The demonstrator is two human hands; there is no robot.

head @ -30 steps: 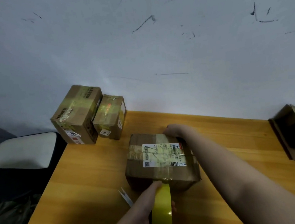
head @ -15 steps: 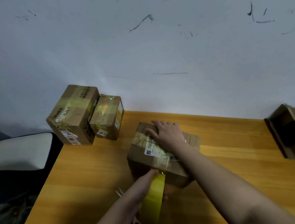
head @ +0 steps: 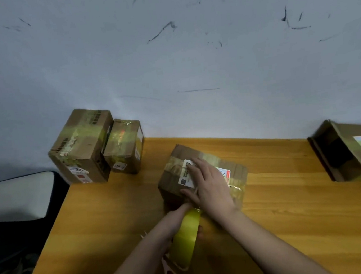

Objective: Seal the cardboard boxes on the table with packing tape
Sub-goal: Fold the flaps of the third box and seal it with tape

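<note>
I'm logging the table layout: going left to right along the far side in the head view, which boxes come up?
Large taped box → smaller taped box touching it → labelled box under the right hand → open box lying on its side.

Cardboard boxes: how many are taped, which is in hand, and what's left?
Done, it seems: two boxes by the wall carry yellowish tape bands. In hand: the middle box, with the right hand flat on its top and the left hand gripping the yellow tape roll at its near side. Left: the open box on the right, flaps unsealed.
</note>
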